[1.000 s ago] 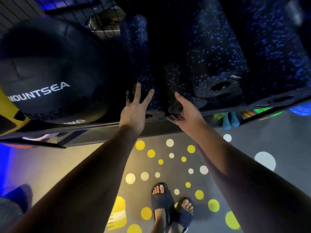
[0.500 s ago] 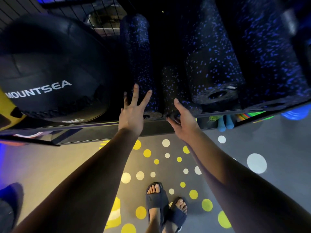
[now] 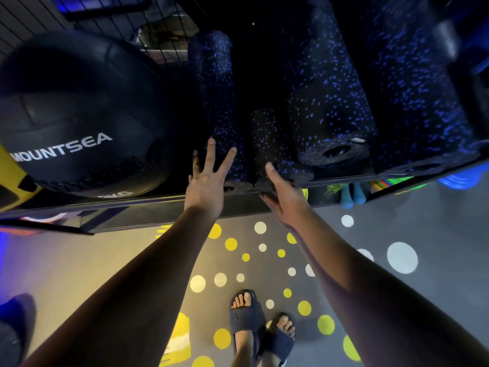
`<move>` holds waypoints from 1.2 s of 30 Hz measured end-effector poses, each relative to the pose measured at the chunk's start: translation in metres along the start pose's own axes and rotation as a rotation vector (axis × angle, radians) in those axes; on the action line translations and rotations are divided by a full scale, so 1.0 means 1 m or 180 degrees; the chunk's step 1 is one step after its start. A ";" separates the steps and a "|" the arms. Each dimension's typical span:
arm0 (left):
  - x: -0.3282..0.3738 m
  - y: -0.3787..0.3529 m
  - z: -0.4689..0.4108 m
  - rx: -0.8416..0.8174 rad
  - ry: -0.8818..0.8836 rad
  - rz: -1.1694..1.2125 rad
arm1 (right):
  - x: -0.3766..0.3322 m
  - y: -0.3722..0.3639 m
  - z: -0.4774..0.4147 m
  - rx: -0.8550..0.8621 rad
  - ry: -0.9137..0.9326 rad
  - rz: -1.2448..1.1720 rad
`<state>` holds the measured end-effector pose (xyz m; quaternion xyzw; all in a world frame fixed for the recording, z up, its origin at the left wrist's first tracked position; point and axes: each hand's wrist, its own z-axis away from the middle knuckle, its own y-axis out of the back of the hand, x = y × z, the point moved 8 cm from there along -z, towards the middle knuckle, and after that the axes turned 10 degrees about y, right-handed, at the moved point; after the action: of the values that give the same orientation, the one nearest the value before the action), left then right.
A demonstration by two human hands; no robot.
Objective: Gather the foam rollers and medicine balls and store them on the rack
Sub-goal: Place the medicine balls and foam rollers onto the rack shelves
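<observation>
Med ball (image 3: 79, 115) on rack (image 3: 148, 207), rollers (image 3: 330, 123) right.

1. My left hand (image 3: 205, 185) covers part of the near end of the slim black foam roller with blue flecks (image 3: 219, 107); its far end fades into darkness.
2. My right hand (image 3: 284, 200) hides the near end of the short speckled black foam roller (image 3: 275, 147); I cannot tell whether my fingertips touch it.
3. The big black medicine ball with white MOUNTSEA lettering (image 3: 79, 115) has a weight mark cut off by the dark metal rack edge (image 3: 132, 205).
4. The large speckled roller at the right (image 3: 423, 88) blurs toward the picture's edge.
5. Bright green and blue items under the shelf (image 3: 352, 193) are too hidden to name.
6. A yellow object at the left edge (image 3: 8, 178) is cropped.
</observation>
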<state>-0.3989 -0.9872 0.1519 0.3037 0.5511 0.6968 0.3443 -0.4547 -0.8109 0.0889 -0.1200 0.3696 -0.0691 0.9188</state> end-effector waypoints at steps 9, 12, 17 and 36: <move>0.049 0.052 0.018 0.0006 -0.0058 0.0404 | -0.061 0.092 0.041 0.0460 0.0706 0.0727; 0.105 0.083 0.032 0.0266 -0.0327 0.1517 | -0.099 0.118 0.051 0.0532 0.0993 0.1148; 0.191 0.095 0.020 0.0166 -0.0272 0.2120 | -0.145 0.149 0.064 0.0342 0.1374 0.1405; 0.091 0.115 0.059 0.1265 0.0572 0.2154 | -0.203 0.151 0.060 0.0060 0.0768 -0.0220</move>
<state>-0.4203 -0.8981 0.2806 0.4666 0.5719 0.6744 -0.0195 -0.5526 -0.6118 0.2243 -0.1148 0.4724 -0.1181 0.8659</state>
